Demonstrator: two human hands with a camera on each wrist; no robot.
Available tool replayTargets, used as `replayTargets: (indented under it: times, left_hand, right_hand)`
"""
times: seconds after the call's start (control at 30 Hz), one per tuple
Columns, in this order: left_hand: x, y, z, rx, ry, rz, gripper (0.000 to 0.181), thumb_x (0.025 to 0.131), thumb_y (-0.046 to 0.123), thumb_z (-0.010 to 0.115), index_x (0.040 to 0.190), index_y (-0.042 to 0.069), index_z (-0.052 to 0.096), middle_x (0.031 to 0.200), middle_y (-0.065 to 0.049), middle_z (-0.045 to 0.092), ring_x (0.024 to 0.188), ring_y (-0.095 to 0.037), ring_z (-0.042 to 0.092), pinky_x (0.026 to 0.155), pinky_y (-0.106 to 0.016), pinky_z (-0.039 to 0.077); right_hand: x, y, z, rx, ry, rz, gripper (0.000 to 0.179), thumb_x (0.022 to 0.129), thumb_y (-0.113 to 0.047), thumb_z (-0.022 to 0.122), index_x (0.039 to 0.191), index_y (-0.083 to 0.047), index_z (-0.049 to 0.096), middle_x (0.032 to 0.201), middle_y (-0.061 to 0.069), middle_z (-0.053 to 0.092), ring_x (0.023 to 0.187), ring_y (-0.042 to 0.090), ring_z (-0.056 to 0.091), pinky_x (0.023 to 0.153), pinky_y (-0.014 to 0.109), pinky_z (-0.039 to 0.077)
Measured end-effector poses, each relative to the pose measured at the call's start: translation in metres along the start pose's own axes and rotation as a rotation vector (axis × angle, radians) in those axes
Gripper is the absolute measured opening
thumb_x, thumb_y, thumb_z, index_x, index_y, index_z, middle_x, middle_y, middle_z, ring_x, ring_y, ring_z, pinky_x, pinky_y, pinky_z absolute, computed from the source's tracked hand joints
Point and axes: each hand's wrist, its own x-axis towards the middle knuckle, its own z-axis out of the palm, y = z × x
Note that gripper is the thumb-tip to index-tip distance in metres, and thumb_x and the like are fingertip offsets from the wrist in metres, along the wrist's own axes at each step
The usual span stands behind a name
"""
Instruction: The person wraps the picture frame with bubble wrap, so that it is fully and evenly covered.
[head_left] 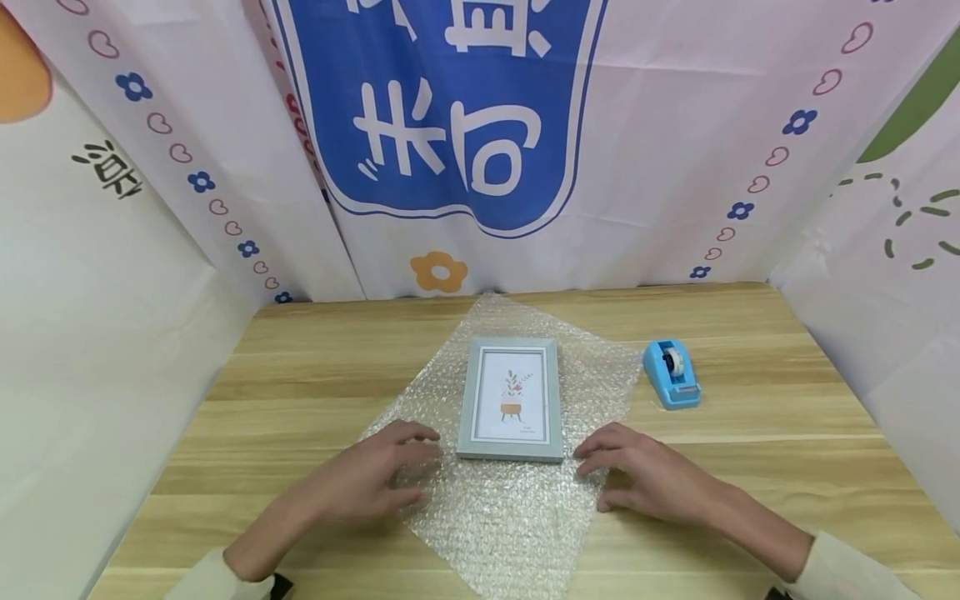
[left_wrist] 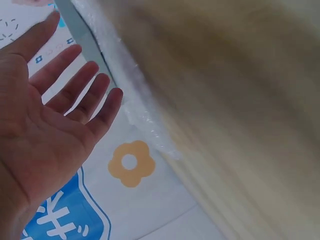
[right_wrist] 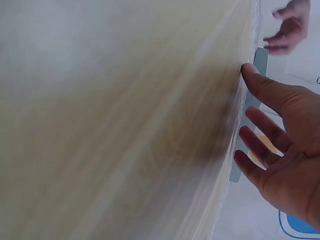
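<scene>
A picture frame (head_left: 510, 400) with a pale grey-green border and a potted-plant print lies face up on a sheet of bubble wrap (head_left: 502, 517). The wrap is spread on the table with one corner pointing to the back. My left hand (head_left: 382, 471) hovers at the left of the frame, its fingers spread and loosely bent. On the other side, my right hand (head_left: 645, 475) is held close to the frame's lower right corner, fingers relaxed. Neither hand holds anything. In the left wrist view the palm and separated fingers of the left hand (left_wrist: 60, 100) show plainly.
A blue tape dispenser (head_left: 672, 375) with a roll of tape stands to the right of the wrap. The wood-grain table (head_left: 315, 383) is bordered by a printed cloth (head_left: 645, 167) at the back and pale sheets at both sides.
</scene>
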Motion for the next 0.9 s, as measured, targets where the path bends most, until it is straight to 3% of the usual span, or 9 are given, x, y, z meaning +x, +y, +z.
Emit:
replayTargets:
  times: [0.2, 0.47, 0.77, 0.9]
  left_hand:
    - [0.028, -0.007, -0.007, -0.013, 0.060, 0.050, 0.054, 0.098, 0.026, 0.080, 0.147, 0.008, 0.065, 0.152, -0.012, 0.061, 0.142, -0.032, 0.058, 0.115, -0.051, 0.053]
    - [0.061, -0.017, -0.005, -0.057, 0.077, 0.057, 0.061, 0.101, 0.029, 0.076, 0.154, 0.007, 0.057, 0.165, -0.012, 0.051, 0.153, -0.036, 0.048, 0.125, -0.054, 0.042]
    - [0.073, -0.026, 0.005, -0.087, 0.028, 0.052, 0.052, 0.103, 0.030, 0.074, 0.148, 0.007, 0.064, 0.166, -0.011, 0.050, 0.156, -0.037, 0.045, 0.128, -0.054, 0.038]
    - [0.074, -0.026, 0.005, -0.094, 0.020, 0.047, 0.053, 0.103, 0.031, 0.074, 0.148, 0.007, 0.064, 0.167, -0.011, 0.049, 0.158, -0.037, 0.042, 0.129, -0.054, 0.036]
  right_hand:
    - [0.002, -0.006, 0.003, 0.047, -0.003, -0.057, 0.033, 0.086, -0.028, 0.091, 0.117, -0.029, 0.081, 0.136, -0.008, 0.071, 0.127, 0.019, 0.066, 0.106, 0.041, 0.060]
    - [0.003, -0.006, 0.009, 0.031, 0.039, -0.148, 0.029, 0.088, -0.029, 0.089, 0.116, -0.028, 0.081, 0.130, -0.010, 0.073, 0.122, 0.013, 0.067, 0.104, 0.038, 0.061]
    - [0.004, -0.002, 0.013, 0.067, 0.088, -0.306, 0.027, 0.094, -0.018, 0.083, 0.120, -0.023, 0.080, 0.115, -0.015, 0.076, 0.105, -0.001, 0.070, 0.094, 0.014, 0.057]
    - [0.004, -0.002, 0.013, 0.063, 0.100, -0.330, 0.028, 0.095, -0.015, 0.082, 0.122, -0.022, 0.079, 0.110, -0.014, 0.077, 0.099, -0.004, 0.069, 0.091, 0.006, 0.052]
